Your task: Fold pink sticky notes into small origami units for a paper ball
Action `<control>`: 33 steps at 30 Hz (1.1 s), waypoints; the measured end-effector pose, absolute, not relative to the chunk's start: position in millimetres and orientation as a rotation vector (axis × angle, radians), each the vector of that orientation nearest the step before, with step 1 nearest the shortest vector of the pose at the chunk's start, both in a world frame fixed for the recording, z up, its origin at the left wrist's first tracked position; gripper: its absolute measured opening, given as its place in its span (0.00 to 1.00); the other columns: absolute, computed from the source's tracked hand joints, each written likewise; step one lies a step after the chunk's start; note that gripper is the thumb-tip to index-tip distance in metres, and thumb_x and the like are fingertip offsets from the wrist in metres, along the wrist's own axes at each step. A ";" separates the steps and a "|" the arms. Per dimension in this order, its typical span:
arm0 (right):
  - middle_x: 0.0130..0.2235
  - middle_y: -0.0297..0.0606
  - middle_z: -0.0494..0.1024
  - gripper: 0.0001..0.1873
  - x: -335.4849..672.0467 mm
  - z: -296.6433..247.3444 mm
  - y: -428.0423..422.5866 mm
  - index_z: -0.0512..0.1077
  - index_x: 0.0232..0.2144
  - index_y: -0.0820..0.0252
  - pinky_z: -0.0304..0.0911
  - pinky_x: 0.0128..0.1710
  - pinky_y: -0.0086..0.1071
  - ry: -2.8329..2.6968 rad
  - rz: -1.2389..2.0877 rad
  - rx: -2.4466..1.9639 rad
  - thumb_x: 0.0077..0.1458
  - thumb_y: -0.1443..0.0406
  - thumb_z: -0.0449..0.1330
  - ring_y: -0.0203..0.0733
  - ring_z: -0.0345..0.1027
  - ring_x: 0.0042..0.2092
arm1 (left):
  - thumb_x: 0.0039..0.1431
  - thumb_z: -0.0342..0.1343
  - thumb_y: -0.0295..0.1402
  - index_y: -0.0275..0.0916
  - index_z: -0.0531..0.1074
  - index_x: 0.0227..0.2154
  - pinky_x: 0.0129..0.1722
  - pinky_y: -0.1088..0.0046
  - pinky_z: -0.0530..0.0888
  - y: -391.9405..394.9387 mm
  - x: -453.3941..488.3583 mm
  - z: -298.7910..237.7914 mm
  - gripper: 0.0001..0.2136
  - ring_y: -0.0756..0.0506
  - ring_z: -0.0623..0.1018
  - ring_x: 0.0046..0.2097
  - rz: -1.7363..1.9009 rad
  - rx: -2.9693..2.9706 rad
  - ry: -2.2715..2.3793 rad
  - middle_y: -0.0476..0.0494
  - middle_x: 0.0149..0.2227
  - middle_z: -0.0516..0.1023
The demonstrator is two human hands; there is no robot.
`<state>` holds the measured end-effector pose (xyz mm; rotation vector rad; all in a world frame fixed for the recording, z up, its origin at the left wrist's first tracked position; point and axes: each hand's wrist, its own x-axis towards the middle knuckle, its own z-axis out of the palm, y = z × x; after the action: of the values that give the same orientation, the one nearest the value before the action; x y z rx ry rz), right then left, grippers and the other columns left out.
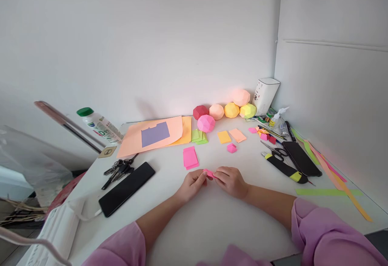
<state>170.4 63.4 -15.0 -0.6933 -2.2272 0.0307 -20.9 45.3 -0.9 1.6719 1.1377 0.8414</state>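
On my feed both forearms come in from the near edge of the table (212,225) and angle inward, pink sleeves pushed back toward the elbows. The wrists lie low on the tabletop. The left hand (190,185) and the right hand (232,181) meet in the middle of the table, a little nearer the near edge than the back wall, knuckles up and fingers curled toward each other. Between them sits a small pink paper piece (209,173). I read the left thumb and forefinger as pinched shut on its left end and the right fingertips as closed on its right end, so both hands are clamped on it. The paper is just above or on the surface; I cannot tell which.

Just behind the hands lies a pink note stack (190,157), and a small folded pink unit (232,148) sits a bit further back to the right. A black phone (127,188) lies slanted toward the left edge, with keys (119,169) beside it. Toward the right edge I see scissors (277,150) and a black and yellow knife (286,169). A row of paper balls (232,110) lines the back edge near the right corner.
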 end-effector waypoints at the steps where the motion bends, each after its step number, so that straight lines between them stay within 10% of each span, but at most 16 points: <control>1: 0.27 0.37 0.73 0.10 170.8 -15.2 63.0 0.71 0.31 0.61 0.59 0.27 0.28 -2.238 -0.021 -0.677 0.58 0.73 0.50 0.34 0.65 0.27 | 0.62 0.41 0.46 0.37 0.72 0.23 0.28 0.74 0.65 46.1 -21.5 -1.0 0.22 0.50 0.67 0.27 0.832 1.648 1.143 0.48 0.22 0.69; 33: 0.32 0.40 0.71 0.05 167.2 -12.7 64.8 0.68 0.37 0.62 0.66 0.29 0.29 -2.255 -0.076 -0.524 0.58 0.68 0.53 0.37 0.67 0.33 | 0.57 0.50 0.46 0.37 0.67 0.21 0.29 0.74 0.68 48.7 -19.3 -7.6 0.18 0.50 0.71 0.24 0.922 1.285 0.988 0.50 0.21 0.73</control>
<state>167.2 64.8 -12.7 -0.5243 -2.2552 -0.0764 -19.3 48.7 -7.6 1.2851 0.9884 0.9217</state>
